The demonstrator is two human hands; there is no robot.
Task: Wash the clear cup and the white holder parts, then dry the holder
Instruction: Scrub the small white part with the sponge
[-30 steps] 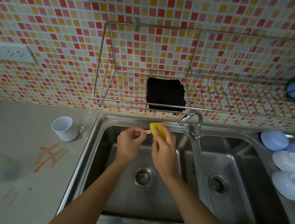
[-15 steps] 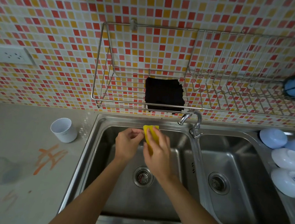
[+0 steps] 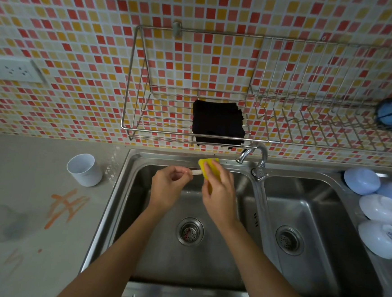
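Left hand (image 3: 168, 188) pinches a thin white holder part (image 3: 196, 172) by one end, so the rest sticks out for scrubbing. Right hand (image 3: 219, 192) grips a yellow sponge (image 3: 206, 166) wrapped on that free end. Both sit over the left sink basin (image 3: 158, 258), near its back edge, probably so drips land inside. The cup (image 3: 84, 170) stands on the tabletop (image 3: 30, 240) just beside the sink's left rim, apart from both hands.
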